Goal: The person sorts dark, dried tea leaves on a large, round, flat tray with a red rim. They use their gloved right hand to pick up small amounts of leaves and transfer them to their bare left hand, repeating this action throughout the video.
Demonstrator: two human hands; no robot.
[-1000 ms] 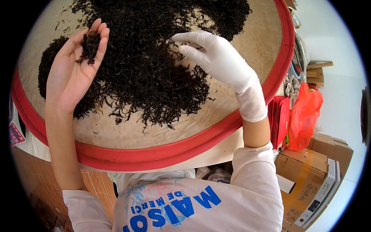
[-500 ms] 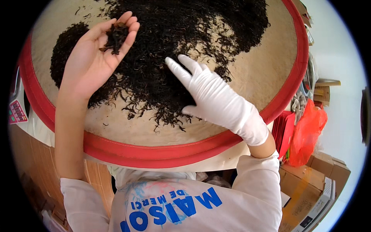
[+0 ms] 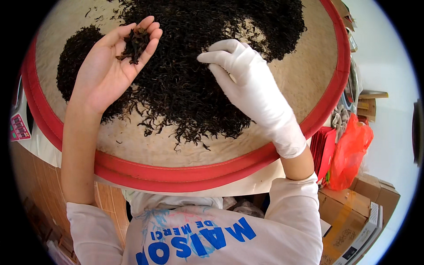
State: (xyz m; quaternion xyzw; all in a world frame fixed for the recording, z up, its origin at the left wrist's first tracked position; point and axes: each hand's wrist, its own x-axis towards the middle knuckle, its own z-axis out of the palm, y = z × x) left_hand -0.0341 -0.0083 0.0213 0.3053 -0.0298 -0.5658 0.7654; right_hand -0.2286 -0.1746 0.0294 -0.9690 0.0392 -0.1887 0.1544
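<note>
My bare left hand (image 3: pixel 106 70) is palm up over the pile's left part, its fingers curled around a small clump of dark brown tea leaves (image 3: pixel 136 45). Beneath spreads a large heap of black, twisted dried tea leaves (image 3: pixel 176 88) on a round, cloth-lined tray (image 3: pixel 304 88) with a red rim. My right hand (image 3: pixel 247 79), in a white glove, hovers at the middle of the heap. Its thumb and fingertips are drawn together in a pinch; whatever lies between them is too small to make out.
A scale with a pink keypad (image 3: pixel 20 127) stands at the left edge. Past the tray's right rim are red packets (image 3: pixel 322 143), a red plastic bag (image 3: pixel 351 150) and cardboard boxes (image 3: pixel 344 212). Wooden flooring (image 3: pixel 44 185) shows at lower left.
My right hand has moved slightly up and its spread fingers have closed into a pinch. Loose tea where the hand was is now uncovered. My left hand has barely shifted, still holding its leaves.
</note>
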